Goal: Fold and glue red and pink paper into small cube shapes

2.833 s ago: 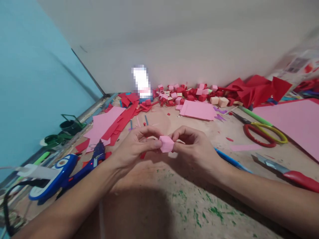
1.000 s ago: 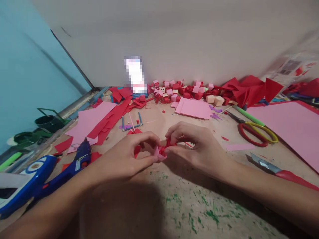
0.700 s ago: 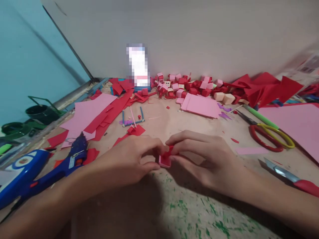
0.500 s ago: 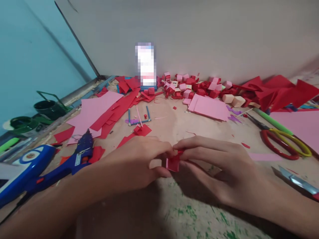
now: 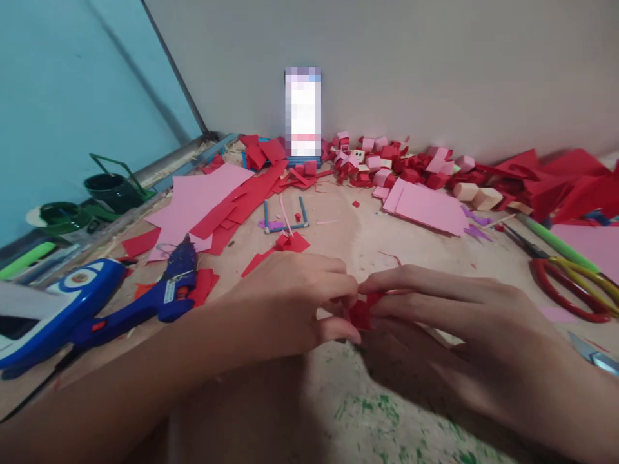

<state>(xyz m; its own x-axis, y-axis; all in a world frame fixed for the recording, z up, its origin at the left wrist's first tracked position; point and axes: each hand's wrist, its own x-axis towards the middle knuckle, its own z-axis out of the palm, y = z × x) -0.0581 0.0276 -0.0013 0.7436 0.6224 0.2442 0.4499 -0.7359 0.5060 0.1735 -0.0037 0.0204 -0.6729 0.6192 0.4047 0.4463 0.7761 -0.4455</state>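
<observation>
Between my two hands is a small red paper box [image 5: 360,314], partly covered by my fingers. My left hand [image 5: 309,299] pinches its left side between thumb and fingers. From the other side, my right hand [image 5: 435,309] grips the red paper with its fingertips. Some of the right hand's lower fingers are in shadow. Just beyond the left hand lie red paper scraps [image 5: 294,243] and a frame of thin blue sticks [image 5: 286,225].
A blue glue gun [image 5: 178,283] and a blue-and-white device [image 5: 72,303] lie left. Pink sheets [image 5: 425,207], small paper cubes [image 5: 382,161] and a lit phone [image 5: 304,113] are at the back. Scissors [image 5: 570,290] and a cutter blade [image 5: 592,353] lie right.
The view has shifted, so the tabletop things sit further right in the picture. Both hands still hold the red paper box, whose pink-edged left side is now more covered by the left fingers.
</observation>
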